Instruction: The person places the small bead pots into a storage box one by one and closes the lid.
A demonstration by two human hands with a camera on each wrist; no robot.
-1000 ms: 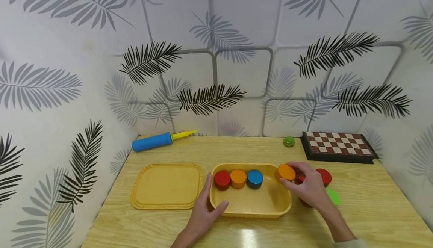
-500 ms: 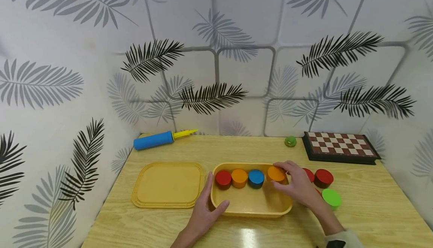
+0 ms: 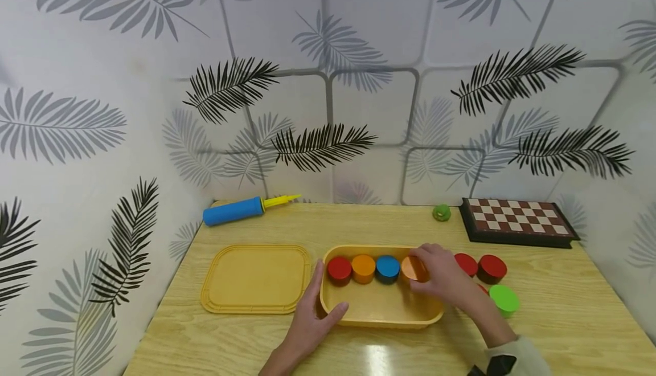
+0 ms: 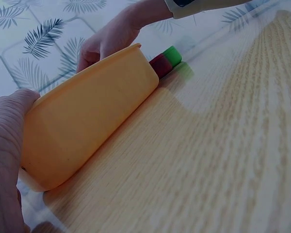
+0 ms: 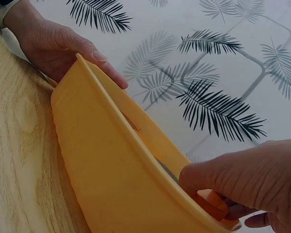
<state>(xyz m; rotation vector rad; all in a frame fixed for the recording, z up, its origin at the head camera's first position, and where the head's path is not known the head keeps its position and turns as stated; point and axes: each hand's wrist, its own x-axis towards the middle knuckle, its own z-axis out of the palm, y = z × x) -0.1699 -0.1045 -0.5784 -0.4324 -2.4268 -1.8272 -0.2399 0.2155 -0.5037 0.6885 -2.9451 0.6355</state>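
In the head view, a yellow plastic box [image 3: 376, 311] stands on the table. My right hand [image 3: 445, 272] reaches over its right end and pinches a short orange cylinder [image 3: 413, 270] inside it. In the right wrist view, that orange cylinder [image 5: 212, 203] shows partly behind my fingers. A red cylinder [image 3: 339, 270], another orange cylinder [image 3: 363, 268] and a blue cylinder [image 3: 387, 269] stand in a row along the back wall inside. My left hand [image 3: 309, 323] rests against the box's left end, fingers straight along the outside, thumb across the front rim.
Right of the box are red cylinders [image 3: 492, 269] and a green cylinder [image 3: 504, 299], one red partly hidden by my wrist. A flat yellow lid [image 3: 256, 279] lies to the left. A blue pump [image 3: 233, 211], a small green object [image 3: 441, 212] and a checkerboard [image 3: 517, 219] stand near the wall.
My right hand has carried the orange cylinder leftward from above the box's right rim and down into the box, beside the blue one. My left hand has stayed at the left end.
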